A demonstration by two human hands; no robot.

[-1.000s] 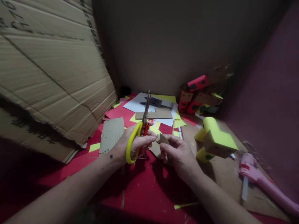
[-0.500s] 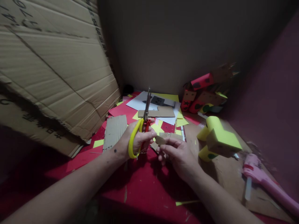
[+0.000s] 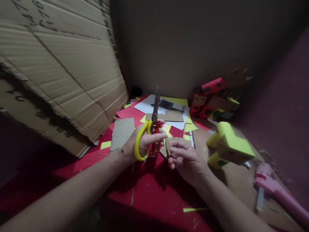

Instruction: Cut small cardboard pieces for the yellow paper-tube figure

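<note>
My left hand (image 3: pixel 148 140) is closed round yellow-handled scissors (image 3: pixel 142 146), whose blades point up and away from me. Something red sits in the same palm, partly hidden by the fingers. Between my two hands is a small cardboard piece (image 3: pixel 167 146), with my left thumb and fingertips at its top edge. The fingers of my right hand (image 3: pixel 184 156) pinch its right side. Behind them lie an L-shaped cardboard strip (image 3: pixel 171 116) and white paper sheets (image 3: pixel 145 104). A flat grey-brown cardboard piece (image 3: pixel 122 133) rests left of the scissors.
A large cardboard sheet (image 3: pixel 60 64) stands at the left. Right of my hands is a yellow-covered block shape (image 3: pixel 234 145) on a cardboard board (image 3: pixel 236 187). A pink glue gun (image 3: pixel 272 183) lies at the far right. Red and cardboard figures (image 3: pixel 212 96) stand at the back right.
The small cardboard piece has turned from lying flatter to nearly upright between my fingers. The whole view has shifted slightly, so things appear further right.
</note>
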